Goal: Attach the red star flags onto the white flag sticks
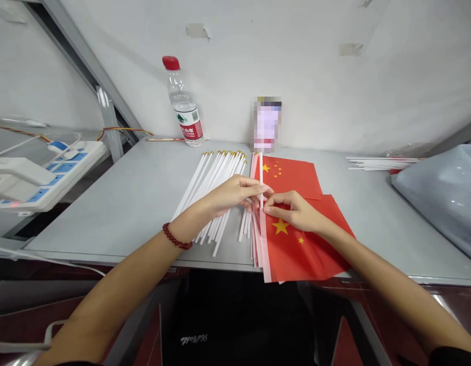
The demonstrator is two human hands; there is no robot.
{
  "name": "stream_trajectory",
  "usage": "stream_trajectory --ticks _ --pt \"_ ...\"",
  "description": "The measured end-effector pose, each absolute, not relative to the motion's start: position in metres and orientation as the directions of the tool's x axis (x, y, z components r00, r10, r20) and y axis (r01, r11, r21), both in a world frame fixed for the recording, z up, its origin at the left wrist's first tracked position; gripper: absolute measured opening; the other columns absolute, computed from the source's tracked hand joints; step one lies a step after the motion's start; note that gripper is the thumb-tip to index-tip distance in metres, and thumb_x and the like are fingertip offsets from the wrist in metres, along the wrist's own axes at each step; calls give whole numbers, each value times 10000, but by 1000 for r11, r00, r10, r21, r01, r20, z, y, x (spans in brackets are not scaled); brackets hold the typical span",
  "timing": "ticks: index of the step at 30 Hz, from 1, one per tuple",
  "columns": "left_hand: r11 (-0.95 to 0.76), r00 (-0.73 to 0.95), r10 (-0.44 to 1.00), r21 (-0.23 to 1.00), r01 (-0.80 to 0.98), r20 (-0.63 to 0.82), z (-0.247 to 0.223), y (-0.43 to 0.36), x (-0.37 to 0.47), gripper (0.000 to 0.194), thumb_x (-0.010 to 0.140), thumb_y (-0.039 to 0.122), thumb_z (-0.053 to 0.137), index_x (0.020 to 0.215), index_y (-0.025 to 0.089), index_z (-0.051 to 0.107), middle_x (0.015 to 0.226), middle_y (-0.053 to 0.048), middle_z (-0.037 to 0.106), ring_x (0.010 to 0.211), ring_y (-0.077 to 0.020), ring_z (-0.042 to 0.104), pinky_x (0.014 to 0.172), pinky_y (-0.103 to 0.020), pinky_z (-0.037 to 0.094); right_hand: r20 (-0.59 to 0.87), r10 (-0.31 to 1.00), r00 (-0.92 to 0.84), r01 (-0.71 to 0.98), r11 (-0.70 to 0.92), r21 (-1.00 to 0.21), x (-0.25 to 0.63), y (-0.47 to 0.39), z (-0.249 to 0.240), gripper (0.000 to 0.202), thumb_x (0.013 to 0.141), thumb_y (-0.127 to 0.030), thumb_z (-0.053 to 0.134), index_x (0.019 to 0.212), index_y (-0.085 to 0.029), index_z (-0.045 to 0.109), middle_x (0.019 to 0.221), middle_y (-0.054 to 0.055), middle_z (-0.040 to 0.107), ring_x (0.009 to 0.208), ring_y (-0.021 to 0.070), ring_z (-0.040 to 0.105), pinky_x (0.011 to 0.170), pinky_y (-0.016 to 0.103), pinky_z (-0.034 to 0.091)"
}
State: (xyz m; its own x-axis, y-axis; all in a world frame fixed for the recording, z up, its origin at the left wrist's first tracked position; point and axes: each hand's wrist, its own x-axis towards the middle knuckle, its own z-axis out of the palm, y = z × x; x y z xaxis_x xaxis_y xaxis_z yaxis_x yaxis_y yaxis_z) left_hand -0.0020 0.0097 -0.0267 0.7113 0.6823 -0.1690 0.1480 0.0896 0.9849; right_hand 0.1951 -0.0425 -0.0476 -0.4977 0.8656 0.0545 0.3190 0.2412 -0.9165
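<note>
My left hand (239, 194), with a beaded bracelet at the wrist, pinches an upright white stick (261, 170). The stick's lower end meets the top of the white sleeve on a red flag (307, 254) with yellow stars. My right hand (292, 209) pinches the flag's upper corner by that sleeve, just right of the stick. Beneath and behind lies another red flag (296, 175), with more white sleeve edges stacked at the left. Several white sticks with gold tips (205, 195) lie fanned out left of the flags, partly under my left forearm.
A water bottle (185, 117) and a blurred phone (268, 124) stand against the wall. More white sticks (383, 163) and a grey plastic bag (444, 193) are at the right. A power strip (63, 175) sits left of the grey table (117, 203).
</note>
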Motion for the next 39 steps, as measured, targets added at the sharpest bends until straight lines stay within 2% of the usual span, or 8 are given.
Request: stream_trajectory --ticks 5,11,17,20,24,30,35,39 --pt "85 586 804 995 52 -99 -23 10 -3 222 821 301 655 974 142 681 921 -94 696 616 -82 578 509 -207 441 -10 835 -550 315 196 -929 200 -41 -41 266 886 -357 584 722 -149 608 675 -11 511 617 97 419 619 258 361" --pt "27 275 961 974 -226 37 -21 18 -7 521 805 225 661 1288 149 480 794 -40 691 530 -65 553 513 -201 432 -113 709 -696 303 146 -942 196 -46 -40 254 880 -349 602 738 -141 634 630 -28 478 562 78 367 554 239 322" --pt "-104 90 987 962 -254 131 -15 23 -12 787 776 137 630 1470 263 282 725 19 665 471 -65 534 496 -212 423 -176 619 -766 338 155 -928 199 -43 -40 264 875 -359 614 742 -131 634 623 -28 499 542 68 382 526 224 329" --pt "-128 136 977 966 -226 161 -12 20 -12 845 769 130 613 1494 302 214 742 23 672 461 -63 531 478 -213 416 -190 583 -790 341 159 -927 201 -43 -38 254 874 -342 614 730 -134 629 598 -35 484 518 64 370 501 220 316" --pt "-122 231 961 984 -131 150 -11 14 -11 871 759 128 596 1501 316 180 785 5 689 439 -63 537 463 -219 414 -164 633 -757 326 147 -934 201 -45 -38 244 878 -337 611 731 -143 623 612 -38 479 523 63 357 501 221 308" --pt "-132 364 920 989 -63 146 -19 8 -3 650 765 168 626 1366 167 379 746 -20 692 476 -87 576 472 -221 452 -95 741 -664 261 111 -959 198 -45 -39 277 870 -360 615 692 -151 577 596 -43 453 521 70 344 506 233 301" --pt "-139 601 798 984 112 45 -28 4 4 390 826 242 611 1194 115 588 885 -84 708 668 -117 648 555 -230 508 27 908 -417 250 143 -958 202 -39 -37 287 840 -407 635 713 -149 612 633 -26 479 565 84 381 545 246 318" --pt "-125 709 704 975 181 -41 -29 2 6 412 864 238 577 1260 124 582 871 -68 706 633 -97 636 593 -244 528 67 947 -313 277 158 -948 210 -34 -39 319 827 -440 642 711 -143 637 612 -21 489 556 87 398 535 248 324"
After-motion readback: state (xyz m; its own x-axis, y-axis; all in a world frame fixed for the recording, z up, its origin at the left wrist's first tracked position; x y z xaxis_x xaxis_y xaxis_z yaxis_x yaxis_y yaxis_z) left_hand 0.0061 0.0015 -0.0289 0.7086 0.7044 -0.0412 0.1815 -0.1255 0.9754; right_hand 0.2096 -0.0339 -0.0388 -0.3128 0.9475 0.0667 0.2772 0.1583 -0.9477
